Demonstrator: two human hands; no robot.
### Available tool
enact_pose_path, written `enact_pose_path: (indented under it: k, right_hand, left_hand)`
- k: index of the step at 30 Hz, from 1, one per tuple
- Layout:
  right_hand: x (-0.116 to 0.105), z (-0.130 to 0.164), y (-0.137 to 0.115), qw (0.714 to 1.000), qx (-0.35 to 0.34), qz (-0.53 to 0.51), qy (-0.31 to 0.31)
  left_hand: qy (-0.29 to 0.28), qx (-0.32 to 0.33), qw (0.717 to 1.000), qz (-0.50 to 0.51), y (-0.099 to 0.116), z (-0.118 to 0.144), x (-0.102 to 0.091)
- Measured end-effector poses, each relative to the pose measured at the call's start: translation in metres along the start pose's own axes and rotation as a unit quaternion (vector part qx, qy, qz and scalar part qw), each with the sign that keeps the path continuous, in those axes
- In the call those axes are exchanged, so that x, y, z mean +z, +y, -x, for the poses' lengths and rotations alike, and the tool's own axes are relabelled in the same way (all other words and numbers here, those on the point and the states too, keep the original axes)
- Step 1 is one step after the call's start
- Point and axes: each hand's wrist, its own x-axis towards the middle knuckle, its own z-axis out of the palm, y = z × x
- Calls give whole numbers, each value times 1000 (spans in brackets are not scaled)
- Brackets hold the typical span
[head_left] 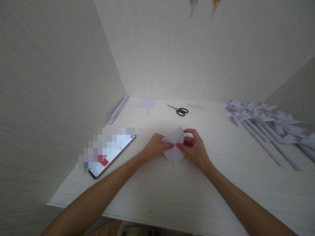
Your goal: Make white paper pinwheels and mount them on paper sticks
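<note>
A pale square of paper (173, 155), turned so that its corners point up and down, is held between my hands just above the white table. My left hand (157, 144) pinches its left side, thumb lying across the front near the middle. At the right side, my right hand (193, 147) grips the sheet with thumb and fingers, the thumb tip close to the centre and the index finger near the upper corner. The fingers behind the paper are hidden.
Black-handled scissors (180, 110) and a flat paper sheet (146, 103) lie at the back. Rolled paper sticks (118, 109) rest by the left wall. A phone (110, 157) lies on the left. Several paper pinwheels (261, 114) on sticks are piled at the right.
</note>
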Motion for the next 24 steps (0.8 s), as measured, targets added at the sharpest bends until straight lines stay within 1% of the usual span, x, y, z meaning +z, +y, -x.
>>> enact_pose_path:
  k: [3, 5, 8, 10, 13, 16, 18, 21, 22, 24]
  right_hand:
    - [0, 0, 2, 1000, -17, 11, 5]
    - [1, 0, 3, 998, -48, 25, 36]
    - [-1, -1, 2, 990, -100, 33, 99]
    - [-3, -1, 0, 986, -120, 18, 116]
    - [-8, -1, -1, 984, -152, 7, 91]
    - [-11, -1, 0, 983, -170, 52, 54]
    - [-10, -2, 1, 985, -158, 50, 49]
    - [-8, -3, 3, 991, -128, -10, 41]
    - [-7, -3, 3, 992, -118, -30, 29]
    - [-7, -4, 4, 993, -100, -54, -13]
  left_hand:
    - [5, -1, 1000, 10, -1, 0, 1]
    - [9, -11, 999, 36, -2, 0, 1]
    - [34, -42, 992, 113, -4, -1, 2]
    - [62, -63, 981, 170, -6, -2, 2]
    - [86, -74, 958, 265, -9, -6, 1]
    - [84, -75, 936, 334, -9, -7, -1]
    - [76, -77, 930, 352, -8, -6, -2]
    - [68, -80, 926, 363, -6, -5, -2]
    - [68, -80, 925, 366, -5, -5, -2]
    - [69, -81, 923, 370, -4, -5, -3]
